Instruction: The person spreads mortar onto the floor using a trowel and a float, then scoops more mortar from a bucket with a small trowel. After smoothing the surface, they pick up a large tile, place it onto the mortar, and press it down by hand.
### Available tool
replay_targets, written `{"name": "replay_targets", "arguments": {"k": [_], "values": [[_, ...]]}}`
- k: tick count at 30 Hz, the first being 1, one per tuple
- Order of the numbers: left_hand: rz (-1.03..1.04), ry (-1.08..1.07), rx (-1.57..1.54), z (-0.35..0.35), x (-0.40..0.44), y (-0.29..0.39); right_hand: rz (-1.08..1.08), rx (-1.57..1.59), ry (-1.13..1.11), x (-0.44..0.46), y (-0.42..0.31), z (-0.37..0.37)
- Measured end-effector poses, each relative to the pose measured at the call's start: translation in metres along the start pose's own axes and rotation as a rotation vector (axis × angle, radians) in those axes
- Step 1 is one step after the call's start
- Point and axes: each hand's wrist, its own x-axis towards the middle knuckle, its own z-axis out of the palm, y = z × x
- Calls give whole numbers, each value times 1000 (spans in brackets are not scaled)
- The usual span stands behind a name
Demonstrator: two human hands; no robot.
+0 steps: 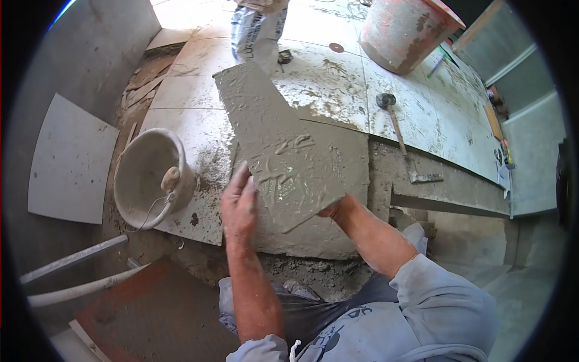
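Note:
A tile (pixel 256 114) coated with wet grey mortar is held tilted in front of me, above a bed of spread mortar (pixel 347 151) on the floor. At its left edge is my left hand (pixel 240 208), with the thumb and fingers closed on the edge. My right hand (pixel 330 209) supports the near right edge from below; most of its fingers are hidden under the tile. To the left stands a mortar-smeared bucket (pixel 151 178) with a wire handle.
A rubber mallet (pixel 391 114) lies on the laid tiles to the right, near a trowel (pixel 425 177). A large red bucket (pixel 404 36) and a bag (pixel 258 33) stand at the back. A loose tile (pixel 69 163) leans at left. An open step drops away at right.

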Motion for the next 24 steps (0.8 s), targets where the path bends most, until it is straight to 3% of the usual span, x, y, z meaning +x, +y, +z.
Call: {"name": "replay_targets", "arguments": {"k": [1, 3, 4, 6, 7, 9, 10, 11, 13, 17, 24], "values": [[-13, 125, 179, 3, 1, 7, -8, -2, 12, -11, -8, -5], [-19, 228, 198, -19, 7, 5, 58, -261, 441, -31, -27, -15], [-22, 348, 223, -29, 8, 3, 66, -262, 435, -37, -32, -25], [-4, 400, 191, -33, 7, 11, 10, -936, 465, -41, -34, -43], [17, 437, 157, -34, 8, 16, 20, -929, 448, -40, -38, -46], [5, 458, 162, -29, 8, 18, 434, -1233, 350, -30, -49, -38], [15, 431, 157, -27, 10, 15, 335, -1384, 319, -23, -37, -48], [24, 399, 151, -26, 11, 12, 336, -1378, 314, -17, -26, -55], [4, 389, 163, -26, 14, 11, 516, -1199, 519, -4, -8, -61], [1, 396, 194, -27, 10, 14, 450, -1205, 781, 35, 24, -69], [20, 408, 156, -36, 4, 23, 344, -1484, 861, 111, 56, -118]]}}
